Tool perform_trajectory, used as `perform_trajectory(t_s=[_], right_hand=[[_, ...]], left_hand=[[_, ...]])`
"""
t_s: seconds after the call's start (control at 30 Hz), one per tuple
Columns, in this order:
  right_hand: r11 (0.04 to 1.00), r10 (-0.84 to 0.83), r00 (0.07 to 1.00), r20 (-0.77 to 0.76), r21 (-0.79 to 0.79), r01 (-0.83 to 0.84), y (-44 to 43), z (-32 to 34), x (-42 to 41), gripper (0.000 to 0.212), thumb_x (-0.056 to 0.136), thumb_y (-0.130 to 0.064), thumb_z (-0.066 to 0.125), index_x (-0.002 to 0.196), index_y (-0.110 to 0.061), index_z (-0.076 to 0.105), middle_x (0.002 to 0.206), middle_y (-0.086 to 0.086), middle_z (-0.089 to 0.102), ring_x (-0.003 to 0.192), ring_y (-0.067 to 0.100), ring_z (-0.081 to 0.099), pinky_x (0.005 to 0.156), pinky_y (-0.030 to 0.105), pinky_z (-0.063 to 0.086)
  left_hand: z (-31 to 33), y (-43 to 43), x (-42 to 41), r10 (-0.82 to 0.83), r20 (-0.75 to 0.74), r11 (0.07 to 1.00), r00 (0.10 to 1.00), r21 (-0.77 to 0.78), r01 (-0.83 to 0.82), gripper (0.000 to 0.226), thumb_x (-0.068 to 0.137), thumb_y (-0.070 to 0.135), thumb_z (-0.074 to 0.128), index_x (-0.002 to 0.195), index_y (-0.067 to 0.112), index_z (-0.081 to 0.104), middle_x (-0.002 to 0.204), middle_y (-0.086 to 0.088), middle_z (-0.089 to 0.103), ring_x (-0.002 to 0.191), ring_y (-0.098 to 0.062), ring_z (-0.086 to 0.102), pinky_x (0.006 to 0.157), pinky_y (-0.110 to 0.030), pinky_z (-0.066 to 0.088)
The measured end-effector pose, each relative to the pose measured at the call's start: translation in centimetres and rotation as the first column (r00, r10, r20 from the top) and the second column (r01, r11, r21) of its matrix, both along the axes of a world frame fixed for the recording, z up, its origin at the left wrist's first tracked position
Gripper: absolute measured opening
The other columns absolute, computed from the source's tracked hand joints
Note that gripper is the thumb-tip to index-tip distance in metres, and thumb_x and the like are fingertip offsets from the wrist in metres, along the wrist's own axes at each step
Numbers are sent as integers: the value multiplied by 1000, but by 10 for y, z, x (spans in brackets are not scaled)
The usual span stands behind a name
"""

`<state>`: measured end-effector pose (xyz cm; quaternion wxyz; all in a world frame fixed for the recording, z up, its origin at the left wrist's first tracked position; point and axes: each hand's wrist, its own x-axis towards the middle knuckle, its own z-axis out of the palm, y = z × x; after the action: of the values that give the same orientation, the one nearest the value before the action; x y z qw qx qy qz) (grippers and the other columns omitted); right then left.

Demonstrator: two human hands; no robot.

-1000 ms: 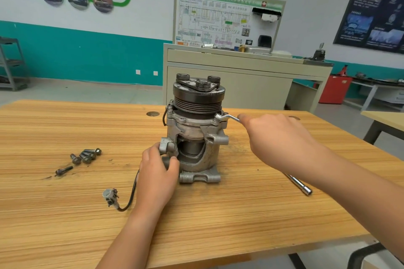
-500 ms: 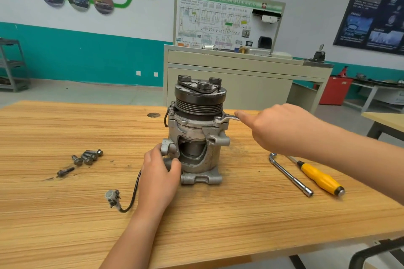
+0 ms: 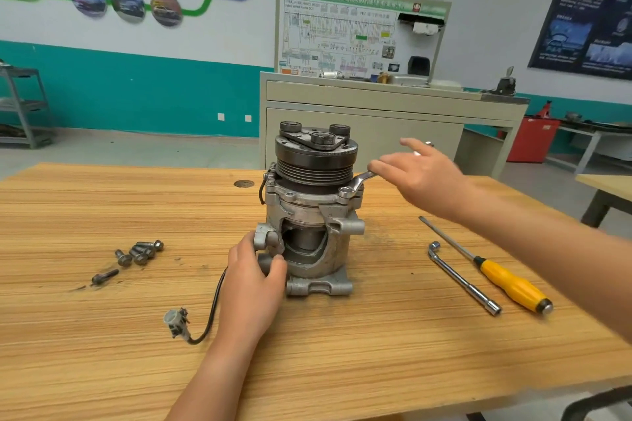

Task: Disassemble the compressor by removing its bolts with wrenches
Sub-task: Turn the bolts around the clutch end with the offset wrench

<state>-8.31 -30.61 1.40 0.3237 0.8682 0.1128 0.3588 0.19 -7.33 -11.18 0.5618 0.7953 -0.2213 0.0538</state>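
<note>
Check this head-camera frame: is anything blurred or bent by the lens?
Head view: the right hand on the wrench is smeared by motion; the left hand, compressor and loose bolts are sharp; the table edges bow from wide-angle distortion; lighting is soft and even, without harsh glare.

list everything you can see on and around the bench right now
compressor: 1, grey metal with black pulley, upright mid-table
wrench: 1, silver, ring end on a bolt at compressor's upper right
loose bolts: about 5, dark grey, table left
connector on black cable: 1, pale grey, table front left
L-shaped socket wrench: 1, silver, table right
screwdriver: 1, yellow handle, right of the socket wrench
table: 1, light wood
cabinet with wiring board: 1, beige, behind table
left hand: gripping compressor's lower left lug
right hand: fingers spread, on wrench handle
</note>
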Motion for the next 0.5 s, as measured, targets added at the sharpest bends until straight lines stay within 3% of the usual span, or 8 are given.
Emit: perform_trajectory(t_s=[0.2,0.27,0.33,0.4,0.5], right_hand=[[966,-5,984,179,255,-42,12,-29,14,25,69,13,72,90,1,70,76,12,71,66,25,69,80,58,50],[895,-18,962,274,433,-106,19,-29,5,22,79,6,64,100,1,68,77,13,70,65,27,67,77,55,51],[751,-25,949,313,632,-189,32,-24,-11,31,87,-2,55,117,2,60,71,14,64,57,29,59,58,41,51],[693,-24,961,276,698,-183,44,-20,-30,36,91,-8,51,126,-1,53,61,4,52,49,21,47,43,29,37],[779,-155,987,28,619,105,57,-17,-53,34,94,-19,48,128,-15,52,60,-2,50,49,24,48,42,25,29]], left_hand=[[1,1,-2,-25,-46,999,999,-38,24,50,90,15,51,139,16,38,140,-1,41,123,-18,45,96,-31,36],[1,2,-2,-28,-54,999,998,-40,25,52,91,15,52,140,15,37,140,-2,40,123,-19,44,94,-30,36],[2,1,-3,-27,-59,999,998,-39,24,52,91,15,52,141,15,36,141,-2,40,124,-19,44,95,-31,36],[2,1,-3,-26,-64,999,998,-40,24,53,91,16,52,141,15,36,141,-2,40,125,-19,43,97,-32,36],[1,1,-3,-23,-64,999,998,-40,21,53,90,16,52,141,15,35,140,-3,40,123,-19,44,93,-29,35]])
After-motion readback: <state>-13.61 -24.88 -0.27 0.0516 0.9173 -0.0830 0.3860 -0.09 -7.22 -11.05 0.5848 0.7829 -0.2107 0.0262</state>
